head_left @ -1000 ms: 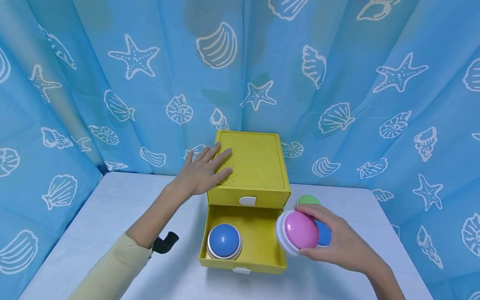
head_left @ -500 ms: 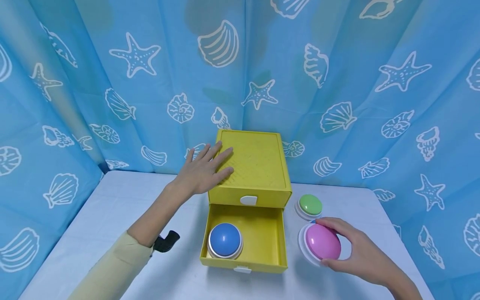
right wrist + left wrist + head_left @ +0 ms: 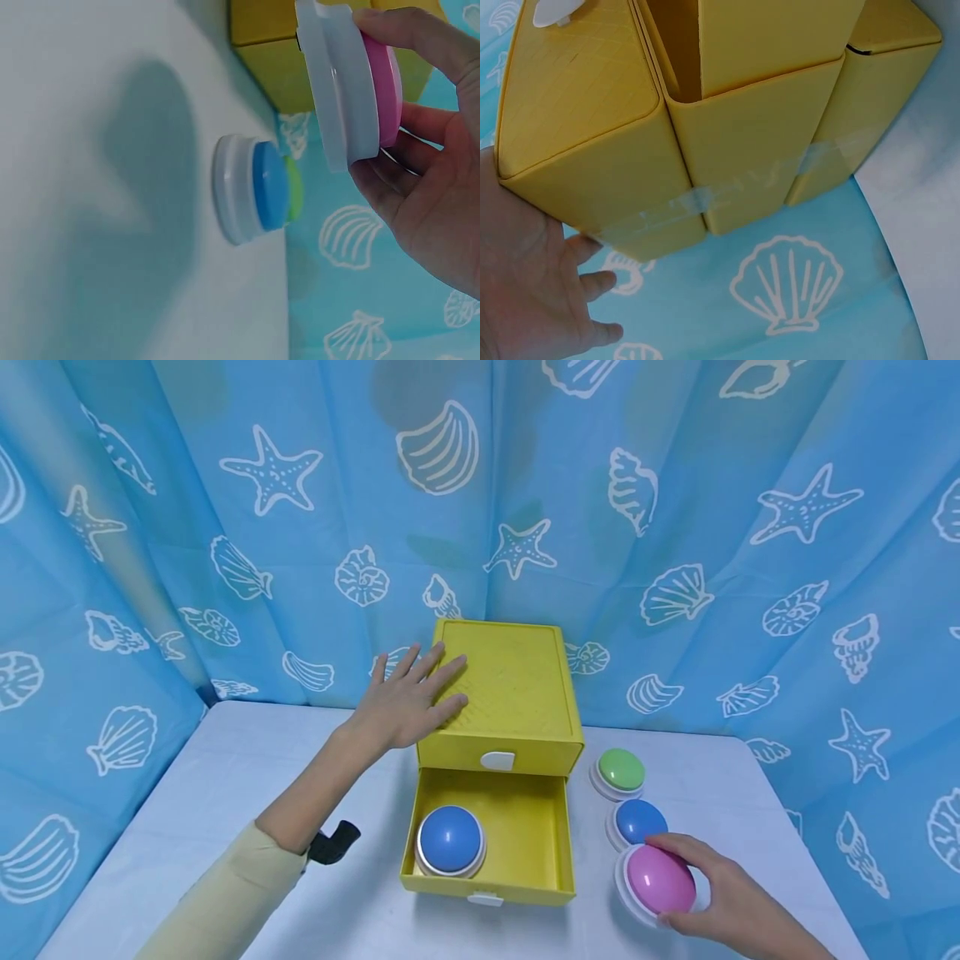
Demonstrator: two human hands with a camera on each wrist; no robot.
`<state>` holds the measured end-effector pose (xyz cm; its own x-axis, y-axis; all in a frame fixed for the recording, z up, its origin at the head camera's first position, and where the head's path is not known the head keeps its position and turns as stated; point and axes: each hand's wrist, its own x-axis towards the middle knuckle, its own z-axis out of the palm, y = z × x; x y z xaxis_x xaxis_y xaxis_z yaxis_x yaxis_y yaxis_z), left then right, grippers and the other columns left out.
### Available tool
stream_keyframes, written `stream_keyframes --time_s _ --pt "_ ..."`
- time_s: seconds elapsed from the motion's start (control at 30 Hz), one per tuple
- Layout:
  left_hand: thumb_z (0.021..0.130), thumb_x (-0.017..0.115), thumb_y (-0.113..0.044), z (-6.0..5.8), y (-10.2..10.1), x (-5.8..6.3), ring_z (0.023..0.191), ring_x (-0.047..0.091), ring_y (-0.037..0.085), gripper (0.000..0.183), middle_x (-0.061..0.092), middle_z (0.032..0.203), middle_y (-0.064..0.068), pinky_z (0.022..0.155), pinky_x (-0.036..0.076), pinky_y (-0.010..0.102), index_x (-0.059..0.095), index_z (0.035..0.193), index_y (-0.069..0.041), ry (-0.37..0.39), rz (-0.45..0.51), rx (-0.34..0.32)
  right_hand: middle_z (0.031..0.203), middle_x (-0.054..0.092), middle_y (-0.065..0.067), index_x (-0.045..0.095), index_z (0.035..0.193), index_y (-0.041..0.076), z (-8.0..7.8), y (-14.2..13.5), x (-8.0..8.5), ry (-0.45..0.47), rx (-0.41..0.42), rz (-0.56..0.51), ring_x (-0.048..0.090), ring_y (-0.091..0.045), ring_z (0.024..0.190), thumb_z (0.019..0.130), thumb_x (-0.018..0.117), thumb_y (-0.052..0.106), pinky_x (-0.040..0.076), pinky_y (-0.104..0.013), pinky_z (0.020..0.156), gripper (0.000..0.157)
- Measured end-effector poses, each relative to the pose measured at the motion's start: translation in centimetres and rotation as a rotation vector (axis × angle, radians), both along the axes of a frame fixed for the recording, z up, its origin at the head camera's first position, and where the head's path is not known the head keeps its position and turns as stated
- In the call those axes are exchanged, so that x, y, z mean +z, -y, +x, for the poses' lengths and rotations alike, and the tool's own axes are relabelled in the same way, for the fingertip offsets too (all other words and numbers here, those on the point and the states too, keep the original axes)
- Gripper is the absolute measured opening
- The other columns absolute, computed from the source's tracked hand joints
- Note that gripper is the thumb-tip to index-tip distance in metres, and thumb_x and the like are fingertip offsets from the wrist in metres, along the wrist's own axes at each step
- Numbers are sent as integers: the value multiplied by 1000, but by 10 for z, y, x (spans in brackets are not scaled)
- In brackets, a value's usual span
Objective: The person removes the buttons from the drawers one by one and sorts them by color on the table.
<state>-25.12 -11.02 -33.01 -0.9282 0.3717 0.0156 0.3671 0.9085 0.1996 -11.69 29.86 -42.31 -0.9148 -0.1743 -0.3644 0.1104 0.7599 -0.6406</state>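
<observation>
My right hand (image 3: 727,893) holds a round pink push button (image 3: 660,878) with a white base, thumb and fingers at its rim. In the right wrist view this pink button (image 3: 388,90) is above the white table, apart from it. Just behind stands a blue button (image 3: 640,820) on the table. My left hand (image 3: 401,702) rests with spread, straight fingers on the top left of a yellow drawer cabinet (image 3: 517,685). Under its closed top drawer, a lower drawer (image 3: 528,852) is pulled out. Another blue button (image 3: 450,837) sits at the left inside that drawer.
A green button (image 3: 621,768) stands on the table (image 3: 247,768), right of the cabinet and behind the blue one. Blue curtains (image 3: 562,468) with white shell prints hang behind and at both sides. A black device (image 3: 333,842) is strapped at my left wrist.
My right hand has carried the pink button from beside the open drawer rightward and toward me, uncovering the green and blue buttons. The left hand stays on the cabinet.
</observation>
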Motion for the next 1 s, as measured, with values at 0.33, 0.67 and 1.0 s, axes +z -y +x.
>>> stream_keyframes --time_s 0.33,0.67,1.0 --pt "104 28 -58 0 1 -1 151 2 34 66 10 167 6 115 -5 62 20 161 -27 -9 -1 9 142 48 -20 41 151 13 2 -12 -23 113 -69 -1 48 -40 120 62 92 46 57 -49 80 107" --pt "104 29 -57 1 1 -1 151 4 35 66 11 166 7 115 -4 62 21 161 -26 -11 10 6 138 50 -21 43 150 12 -3 -16 -46 155 -117 -9 49 -40 117 61 93 44 57 -50 81 106" --pt "104 27 -59 0 0 -1 152 3 33 66 10 167 5 115 -5 61 20 161 -28 1 16 12 137 50 -24 45 148 11 -8 -15 -58 154 -139 14 50 -40 114 59 94 42 56 -51 81 106"
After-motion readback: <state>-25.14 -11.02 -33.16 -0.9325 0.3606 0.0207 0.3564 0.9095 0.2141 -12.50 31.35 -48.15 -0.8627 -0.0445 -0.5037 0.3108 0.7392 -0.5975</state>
